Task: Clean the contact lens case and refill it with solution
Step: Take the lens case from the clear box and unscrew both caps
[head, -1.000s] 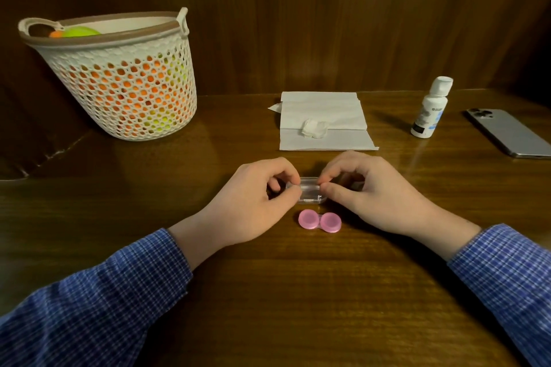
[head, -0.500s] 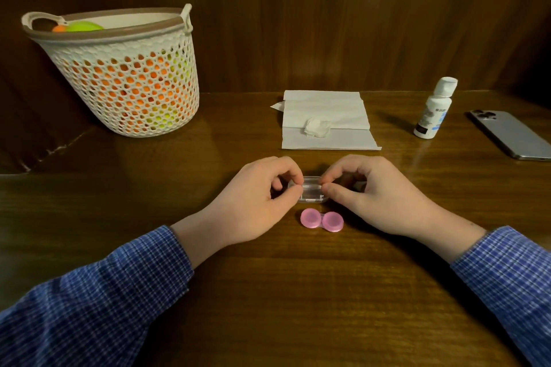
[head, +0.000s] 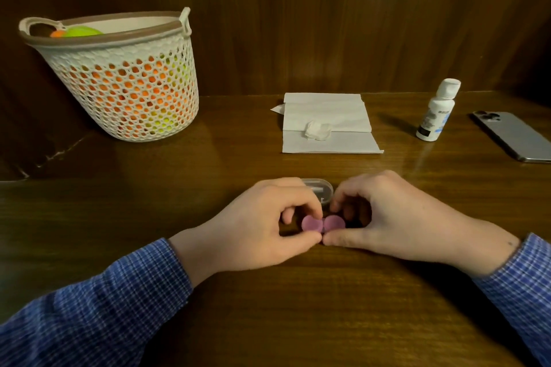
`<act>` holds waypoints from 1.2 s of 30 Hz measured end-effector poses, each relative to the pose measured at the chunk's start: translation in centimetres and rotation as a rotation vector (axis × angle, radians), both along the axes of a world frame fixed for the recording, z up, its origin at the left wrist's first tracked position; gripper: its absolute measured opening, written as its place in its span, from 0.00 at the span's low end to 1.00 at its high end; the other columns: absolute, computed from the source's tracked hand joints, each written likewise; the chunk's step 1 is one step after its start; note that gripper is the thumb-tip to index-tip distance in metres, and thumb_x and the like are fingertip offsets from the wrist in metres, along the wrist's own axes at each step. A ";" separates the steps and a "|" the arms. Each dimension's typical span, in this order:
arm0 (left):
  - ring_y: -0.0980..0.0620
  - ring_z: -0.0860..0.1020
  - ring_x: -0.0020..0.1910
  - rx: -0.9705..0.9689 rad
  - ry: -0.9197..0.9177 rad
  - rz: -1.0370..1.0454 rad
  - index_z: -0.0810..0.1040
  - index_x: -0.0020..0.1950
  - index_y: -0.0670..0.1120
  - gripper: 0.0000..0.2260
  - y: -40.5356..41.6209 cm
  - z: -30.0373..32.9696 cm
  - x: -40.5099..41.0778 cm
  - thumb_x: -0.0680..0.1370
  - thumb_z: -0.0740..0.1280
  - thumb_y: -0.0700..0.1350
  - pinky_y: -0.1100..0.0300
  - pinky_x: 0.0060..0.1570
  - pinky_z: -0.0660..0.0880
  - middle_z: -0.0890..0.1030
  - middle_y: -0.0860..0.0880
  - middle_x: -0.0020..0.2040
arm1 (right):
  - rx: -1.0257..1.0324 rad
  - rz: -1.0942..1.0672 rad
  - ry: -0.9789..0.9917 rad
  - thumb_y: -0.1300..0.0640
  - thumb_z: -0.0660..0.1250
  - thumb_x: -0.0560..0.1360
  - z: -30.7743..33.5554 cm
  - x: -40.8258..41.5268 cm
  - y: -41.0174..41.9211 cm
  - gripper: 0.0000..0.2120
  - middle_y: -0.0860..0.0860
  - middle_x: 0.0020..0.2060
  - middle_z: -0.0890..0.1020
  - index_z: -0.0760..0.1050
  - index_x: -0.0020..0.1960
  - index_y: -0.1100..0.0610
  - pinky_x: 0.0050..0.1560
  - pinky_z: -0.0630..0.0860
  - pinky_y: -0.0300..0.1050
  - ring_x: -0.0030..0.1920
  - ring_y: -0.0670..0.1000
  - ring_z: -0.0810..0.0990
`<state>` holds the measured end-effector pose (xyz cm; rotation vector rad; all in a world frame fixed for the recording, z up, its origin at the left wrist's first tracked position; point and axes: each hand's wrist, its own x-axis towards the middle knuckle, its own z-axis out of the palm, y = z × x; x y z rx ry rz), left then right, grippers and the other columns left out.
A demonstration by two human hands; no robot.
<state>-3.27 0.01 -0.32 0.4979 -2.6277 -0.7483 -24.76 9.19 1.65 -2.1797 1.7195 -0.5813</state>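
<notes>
Head view: both hands, left (head: 259, 229) and right (head: 384, 217), pinching capped pink lens case (head: 323, 224); cleaning, refilling from solution bottle (head: 436, 110) seemingly ahead.

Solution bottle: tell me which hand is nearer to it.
Right. The right hand lies at the pink lens case, below and left of the solution bottle; the left hand sits further left, beyond the case.

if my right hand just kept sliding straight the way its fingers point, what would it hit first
Probably the pink lens case, already at the right hand fingertips, then the left hand just past it. The clear box seems to lie behind that line, though depth is unclear.
</notes>
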 end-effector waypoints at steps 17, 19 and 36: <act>0.60 0.83 0.51 0.009 0.024 -0.033 0.89 0.53 0.49 0.07 -0.2 0.9 0.0 0.76 0.77 0.45 0.66 0.52 0.79 0.87 0.56 0.50 | 0.048 0.035 -0.104 0.38 0.75 0.69 -0.4 0.3 -0.5 0.12 0.44 0.35 0.85 0.83 0.42 0.47 0.33 0.75 0.34 0.37 0.43 0.82; 0.61 0.83 0.51 0.007 0.022 -0.033 0.89 0.52 0.49 0.07 -0.1 0.9 0.0 0.76 0.77 0.44 0.66 0.52 0.79 0.87 0.56 0.50 | 0.048 0.065 -0.103 0.40 0.76 0.70 -0.5 0.2 -0.7 0.11 0.45 0.35 0.84 0.83 0.42 0.47 0.32 0.74 0.33 0.36 0.44 0.82; 0.60 0.83 0.52 -0.007 0.045 -0.017 0.89 0.52 0.50 0.07 -0.2 0.5 0.1 0.76 0.76 0.46 0.63 0.52 0.80 0.86 0.58 0.50 | -0.028 0.137 -0.034 0.37 0.70 0.73 -0.8 -0.4 -0.5 0.13 0.41 0.42 0.81 0.83 0.49 0.45 0.40 0.76 0.34 0.43 0.42 0.79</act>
